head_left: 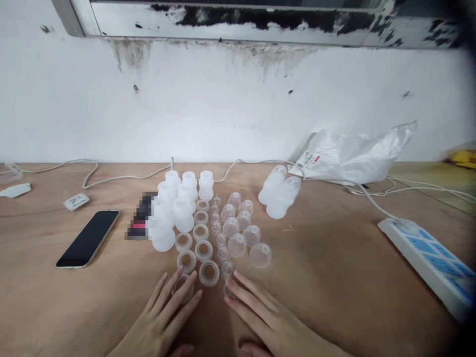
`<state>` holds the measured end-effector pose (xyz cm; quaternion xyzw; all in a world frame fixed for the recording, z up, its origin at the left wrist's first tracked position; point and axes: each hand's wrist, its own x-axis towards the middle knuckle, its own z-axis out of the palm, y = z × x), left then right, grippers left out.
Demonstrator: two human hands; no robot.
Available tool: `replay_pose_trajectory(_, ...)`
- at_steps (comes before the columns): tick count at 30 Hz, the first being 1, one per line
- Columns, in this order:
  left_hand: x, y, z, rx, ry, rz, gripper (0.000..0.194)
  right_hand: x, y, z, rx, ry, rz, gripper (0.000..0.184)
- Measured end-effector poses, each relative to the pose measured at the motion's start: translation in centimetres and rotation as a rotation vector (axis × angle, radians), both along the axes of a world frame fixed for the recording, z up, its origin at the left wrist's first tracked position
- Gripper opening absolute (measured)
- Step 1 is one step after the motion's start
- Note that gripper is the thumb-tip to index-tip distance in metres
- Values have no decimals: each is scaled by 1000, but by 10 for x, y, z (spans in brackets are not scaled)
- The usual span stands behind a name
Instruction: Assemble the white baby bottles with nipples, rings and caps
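Observation:
My left hand [163,312] lies flat on the wooden table [334,277] with its fingers stretched out, the fingertips resting on a clear plastic ring [183,288]. My right hand [264,315] also lies flat and open, its fingertips touching a small clear piece [228,289]. Just beyond the fingers are rows of clear rings [201,233], small clear nipples [219,233] and clear domed caps [241,228]. Behind them stand white baby bottles [178,206]. Two more bottles [280,191] lie on their sides at the right.
A black phone [89,238] lies at the left beside a blurred dark object [141,215]. A white power strip [427,260] sits at the right edge, with cables [122,176] along the wall. A crumpled plastic bag [353,153] rests at the back right.

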<state>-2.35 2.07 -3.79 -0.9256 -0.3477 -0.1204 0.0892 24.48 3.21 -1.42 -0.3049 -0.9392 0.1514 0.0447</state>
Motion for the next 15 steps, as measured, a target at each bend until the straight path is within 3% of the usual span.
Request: replay_pose_trajectory(15, 8, 1, 9, -216, -57, 8, 64, -4, 0, 2, -93, 29, -82, 50)
